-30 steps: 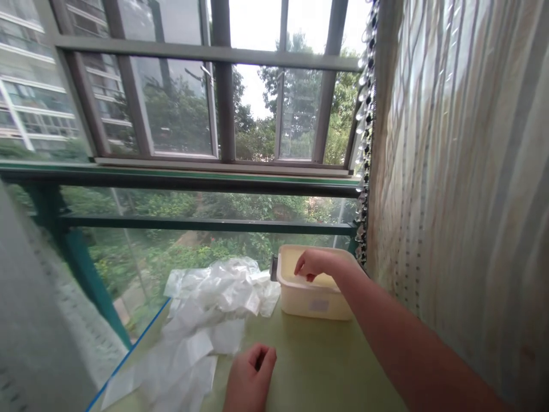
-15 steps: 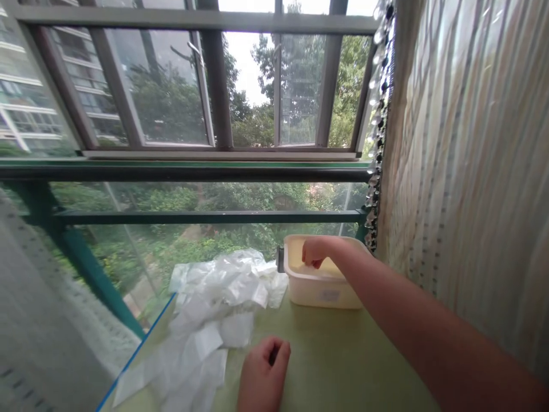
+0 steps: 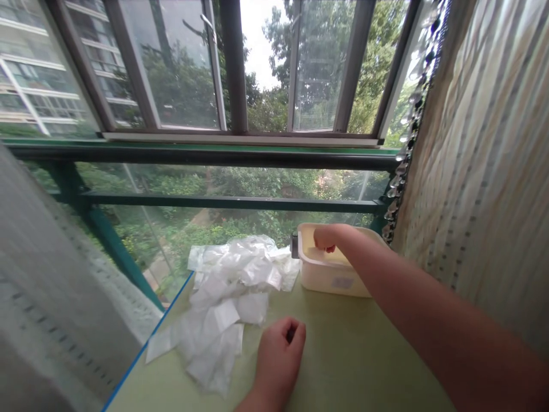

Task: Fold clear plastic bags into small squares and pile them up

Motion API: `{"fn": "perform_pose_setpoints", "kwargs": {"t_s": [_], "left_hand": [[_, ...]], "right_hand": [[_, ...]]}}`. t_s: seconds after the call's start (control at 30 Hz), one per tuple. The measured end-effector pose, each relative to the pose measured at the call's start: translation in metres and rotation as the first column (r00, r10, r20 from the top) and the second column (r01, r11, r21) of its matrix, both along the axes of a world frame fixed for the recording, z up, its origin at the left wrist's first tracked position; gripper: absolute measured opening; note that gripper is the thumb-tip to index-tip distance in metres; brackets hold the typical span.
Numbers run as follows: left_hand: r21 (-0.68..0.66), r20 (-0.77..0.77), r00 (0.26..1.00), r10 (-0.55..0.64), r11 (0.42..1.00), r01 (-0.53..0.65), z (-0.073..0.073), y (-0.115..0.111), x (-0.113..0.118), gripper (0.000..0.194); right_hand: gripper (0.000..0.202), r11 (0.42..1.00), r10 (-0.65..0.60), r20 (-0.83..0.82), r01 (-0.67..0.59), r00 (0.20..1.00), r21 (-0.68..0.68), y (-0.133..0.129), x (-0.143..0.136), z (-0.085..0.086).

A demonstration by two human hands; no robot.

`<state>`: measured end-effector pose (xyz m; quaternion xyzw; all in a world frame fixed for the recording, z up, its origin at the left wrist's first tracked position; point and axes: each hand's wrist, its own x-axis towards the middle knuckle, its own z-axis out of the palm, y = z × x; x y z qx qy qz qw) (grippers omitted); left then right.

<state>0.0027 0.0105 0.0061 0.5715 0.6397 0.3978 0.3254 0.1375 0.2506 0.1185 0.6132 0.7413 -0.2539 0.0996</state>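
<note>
A cream plastic bin point(image 3: 317, 277) with a label on its front stands at the back right of the green table. My right hand point(image 3: 328, 237) reaches over its rim, fingers curled down inside; what they hold, if anything, is hidden. My left hand point(image 3: 283, 349) rests on the table in front of the bin, its fingers curled into a loose fist with nothing visible in them. Left of both hands lies a heap of clear and white plastic bags point(image 3: 227, 297), which neither hand touches.
The green table point(image 3: 343, 355) has a blue left edge point(image 3: 148, 337). Behind it are a dark rail point(image 3: 206, 154) and windows. A striped curtain point(image 3: 480, 200) with a bead string hangs at the right, a pale curtain point(image 3: 64, 297) at the left. A dark clip point(image 3: 294, 246) sits on the bin's left end.
The view has tilted down and shifted left, so the things appear higher and further right. My right hand stays in the bin and my left hand stays curled on the table.
</note>
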Motion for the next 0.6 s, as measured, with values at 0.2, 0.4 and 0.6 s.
{"fn": "perform_pose_setpoints", "kwargs": {"t_s": [0.2, 0.4, 0.6], "left_hand": [[-0.005, -0.005, 1.000, -0.004, 1.000, 0.004, -0.002, 0.002, -0.001, 0.032], [-0.017, -0.003, 1.000, -0.012, 1.000, 0.011, -0.001, 0.001, -0.001, 0.032], [-0.021, 0.021, 1.000, 0.001, 1.000, -0.001, -0.002, 0.005, -0.001, 0.031]], "right_hand": [[0.024, 1.000, 0.016, -0.063, -0.016, 0.998, -0.002, 0.009, 0.006, 0.010], [0.015, 0.997, -0.082, -0.001, 0.082, 0.997, -0.003, -0.010, 0.014, 0.000], [0.016, 0.954, -0.096, -0.169, 0.139, 0.981, 0.264, -0.022, 0.013, 0.024]]}}
